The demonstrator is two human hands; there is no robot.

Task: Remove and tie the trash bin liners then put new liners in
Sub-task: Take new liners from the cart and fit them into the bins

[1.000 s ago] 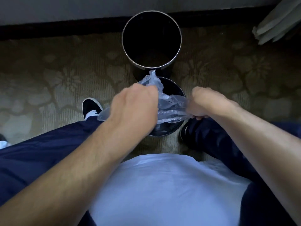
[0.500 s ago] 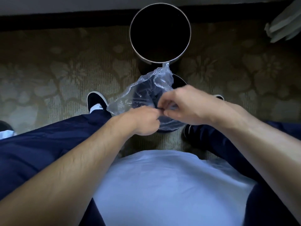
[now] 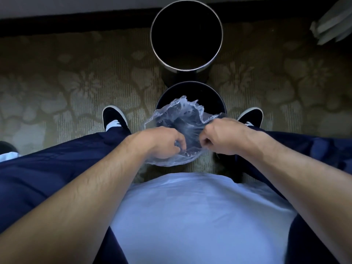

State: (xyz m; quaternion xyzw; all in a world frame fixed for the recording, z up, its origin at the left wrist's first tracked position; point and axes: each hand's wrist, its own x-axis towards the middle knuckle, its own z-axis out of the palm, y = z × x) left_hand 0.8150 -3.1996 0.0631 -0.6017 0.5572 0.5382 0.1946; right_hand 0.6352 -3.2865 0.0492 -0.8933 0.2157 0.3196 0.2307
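Observation:
A clear plastic liner [image 3: 179, 115] is spread open above the near black bin [image 3: 190, 88], which stands between my feet. My left hand [image 3: 165, 143] grips the liner's near edge with curled fingers. My right hand [image 3: 219, 138] grips the same edge a little to the right, fingers curled round the plastic. The liner's far edge sticks up crumpled over the bin's mouth. A second, taller bin [image 3: 186, 35] with a silver rim stands just beyond, dark inside with no liner visible.
Patterned carpet [image 3: 76, 82] covers the floor. A dark baseboard [image 3: 76, 23] runs along the wall behind the bins. My black shoes [image 3: 114, 117] flank the near bin. Pale folded material [image 3: 331, 29] lies at the top right.
My hands were pinched together at the liner's edge; now they have drawn apart and spread the liner open over the near bin.

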